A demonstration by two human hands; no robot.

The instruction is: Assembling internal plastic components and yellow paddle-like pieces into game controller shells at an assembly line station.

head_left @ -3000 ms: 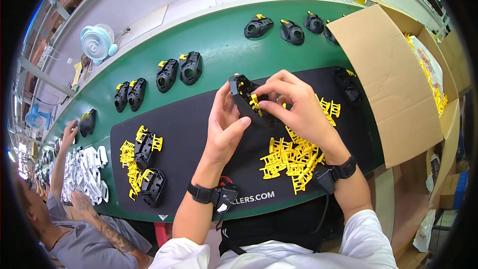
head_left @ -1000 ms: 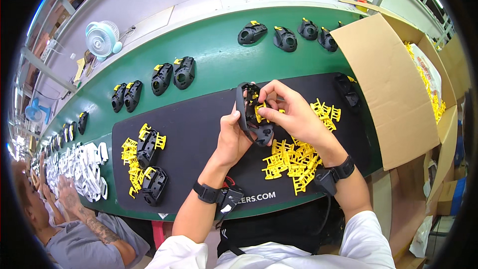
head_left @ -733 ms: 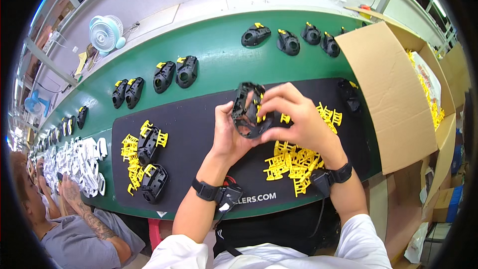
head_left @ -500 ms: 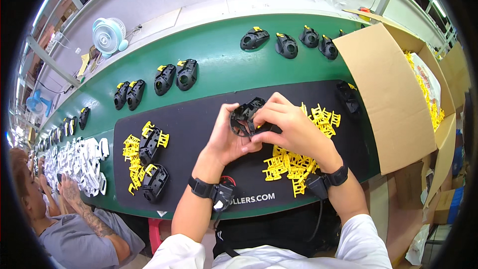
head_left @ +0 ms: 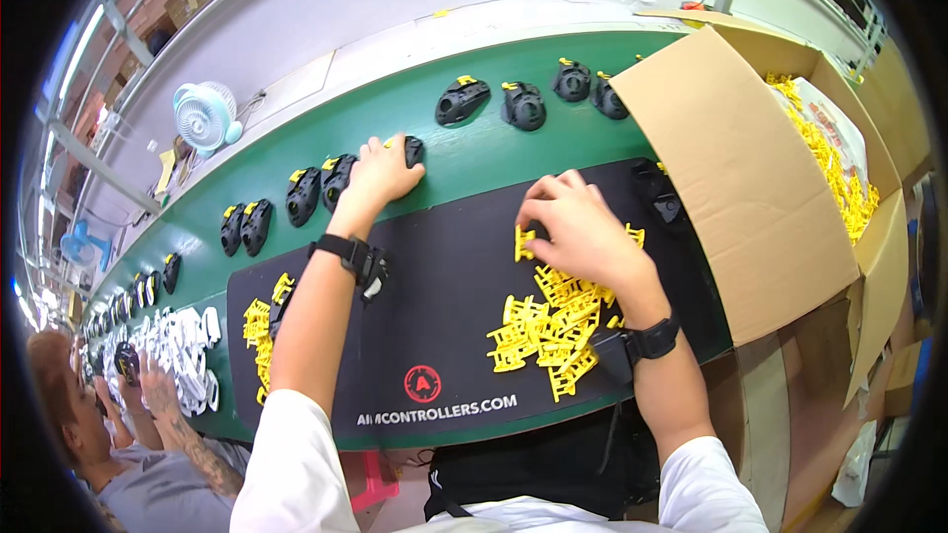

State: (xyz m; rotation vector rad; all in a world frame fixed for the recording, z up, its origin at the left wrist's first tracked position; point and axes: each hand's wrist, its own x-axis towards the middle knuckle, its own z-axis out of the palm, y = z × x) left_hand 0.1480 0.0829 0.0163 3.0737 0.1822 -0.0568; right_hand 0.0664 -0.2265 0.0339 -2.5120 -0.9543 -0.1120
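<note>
At the far side of the mat, my left hand [head_left: 380,176] has its fingers wrapped over a black plastic shell [head_left: 414,150] on the green table, with a bit of yellow showing. Most of that shell is hidden under the hand. My right hand [head_left: 583,227] pinches a small yellow plastic clip [head_left: 524,244] between thumb and fingers, just above the mat. Below it lies a loose pile of yellow clips [head_left: 553,326]. Left of my left hand stand similar black shells [head_left: 303,197] with yellow clips fitted at their tops.
A large cardboard box [head_left: 736,188] of yellow clips borders the right side. One black shell [head_left: 657,192] lies beside it on the black mat [head_left: 434,286]. More shells [head_left: 523,107] line the back. At left, a co-worker [head_left: 148,454] sits by white plastic parts [head_left: 183,345].
My left hand has carried the black shell away from my chest to the row at the far left. My right hand has let go of it and picked up a yellow clip. The view has shifted.
</note>
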